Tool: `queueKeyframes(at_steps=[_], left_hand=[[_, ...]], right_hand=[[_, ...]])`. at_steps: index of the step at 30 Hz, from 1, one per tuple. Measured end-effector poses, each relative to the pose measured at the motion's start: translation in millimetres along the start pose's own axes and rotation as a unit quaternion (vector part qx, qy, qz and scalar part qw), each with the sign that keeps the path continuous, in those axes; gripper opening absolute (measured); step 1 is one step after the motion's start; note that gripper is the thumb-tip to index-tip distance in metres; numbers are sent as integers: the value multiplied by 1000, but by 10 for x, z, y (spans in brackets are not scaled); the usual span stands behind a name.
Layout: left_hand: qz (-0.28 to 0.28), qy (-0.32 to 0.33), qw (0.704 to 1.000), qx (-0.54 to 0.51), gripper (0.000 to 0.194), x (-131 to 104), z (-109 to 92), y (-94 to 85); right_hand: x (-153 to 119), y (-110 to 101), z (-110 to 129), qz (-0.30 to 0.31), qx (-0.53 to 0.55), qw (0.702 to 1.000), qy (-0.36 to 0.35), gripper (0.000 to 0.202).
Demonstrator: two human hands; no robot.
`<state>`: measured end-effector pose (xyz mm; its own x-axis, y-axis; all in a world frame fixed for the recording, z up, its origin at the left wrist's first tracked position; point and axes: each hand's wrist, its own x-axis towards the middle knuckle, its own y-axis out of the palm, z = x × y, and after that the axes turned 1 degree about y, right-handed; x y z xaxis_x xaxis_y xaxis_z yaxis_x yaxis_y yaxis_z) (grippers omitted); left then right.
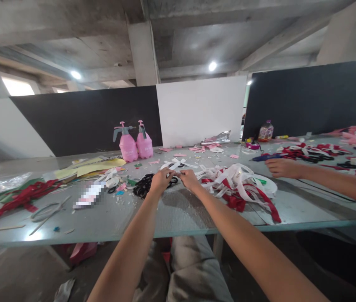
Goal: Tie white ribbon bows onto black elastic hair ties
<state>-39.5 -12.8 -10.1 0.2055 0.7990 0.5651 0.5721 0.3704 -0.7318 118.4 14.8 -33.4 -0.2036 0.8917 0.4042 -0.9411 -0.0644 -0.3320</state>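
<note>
My left hand [162, 180] and my right hand [189, 179] meet above the table, fingertips pinched close together. Whatever lies between them is too small to make out. Just behind the fingers are white ribbon strips [179, 163]. A black bundle of ribbon [143, 186] rests against the left side of my left hand. To the right of my right hand spreads a tangled heap of white ribbons [239, 178], mixed with red ribbon [270, 205]. A white ribbon roll [269, 186] sits partly under that heap.
At right, another person's hand [283, 167] holds a blue corded tool [268, 157]. Two pink spray bottles [128, 147] stand at the back. A blurred white rectangle [90, 195], red ribbons [23, 199] and yellow sheets [92, 166] lie left. The table's front edge [190, 231] is near my lap.
</note>
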Motion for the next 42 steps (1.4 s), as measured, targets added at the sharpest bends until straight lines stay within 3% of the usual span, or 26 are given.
queueKeyframes(at_steps=[17,21,28,42], left_hand=[[10,5,999,-32,34,-7,9,5],[4,-1,1000,-8,35,-32,-38,-25],[-22,26,999,20,24,-61,-103,-51],[9,59,998,20,11,-75,-179,-42]], right_hand=[[27,13,-64,-16,9,1000,7,38],[26,21,-43,7,71,996,53,37],[-34,23,83,48,225,964,133,32],[-21,30,64,25,238,958,160,30]])
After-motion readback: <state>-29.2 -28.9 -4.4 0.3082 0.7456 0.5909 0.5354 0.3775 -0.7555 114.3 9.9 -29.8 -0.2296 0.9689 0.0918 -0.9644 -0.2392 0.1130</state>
